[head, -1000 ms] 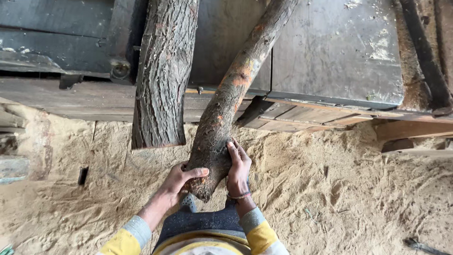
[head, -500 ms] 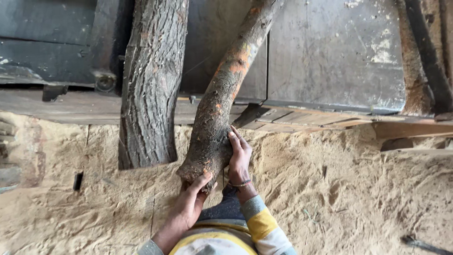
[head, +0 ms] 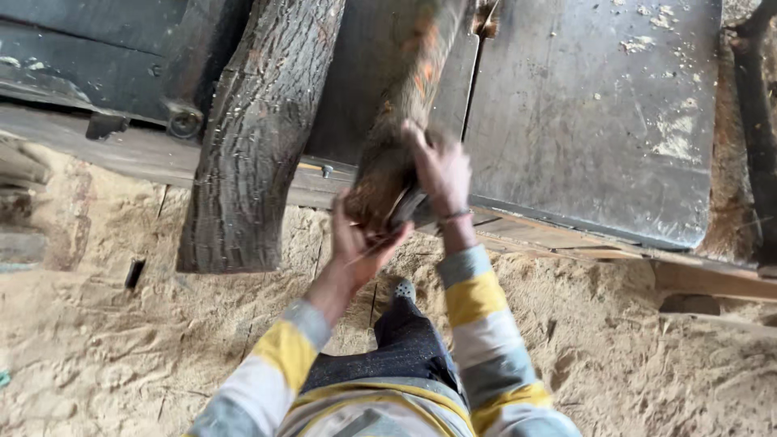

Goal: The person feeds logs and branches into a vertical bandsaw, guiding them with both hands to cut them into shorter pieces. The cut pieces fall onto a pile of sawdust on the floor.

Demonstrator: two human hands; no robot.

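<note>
A thinner, crooked log (head: 401, 121) with rough grey-brown bark and a patch of orange along its upper length is seen slanting down across the near edge of a dark metal surface (head: 599, 121); its frayed butt end hangs just past that edge, over the sawdust floor (head: 97, 356). The picture is blurred around the butt, so fine detail of the grain cannot be told.

At the far left, a thicker log (head: 255, 137) with deeply furrowed dark bark lies beside it, also overhanging the near edge, its cut end well clear of the hands. The left hand (head: 356, 243) is set under the butt of the thinner log, fingers (head: 344, 222) curled up against the wood from below. The right hand (head: 441, 170) is laid on the right flank of the same log, fingers spread narrowly over the bark and pressed to it. A band is worn at that wrist. Between the sleeves, a shoe (head: 403, 290) stands on the sawdust below the butt.
</note>
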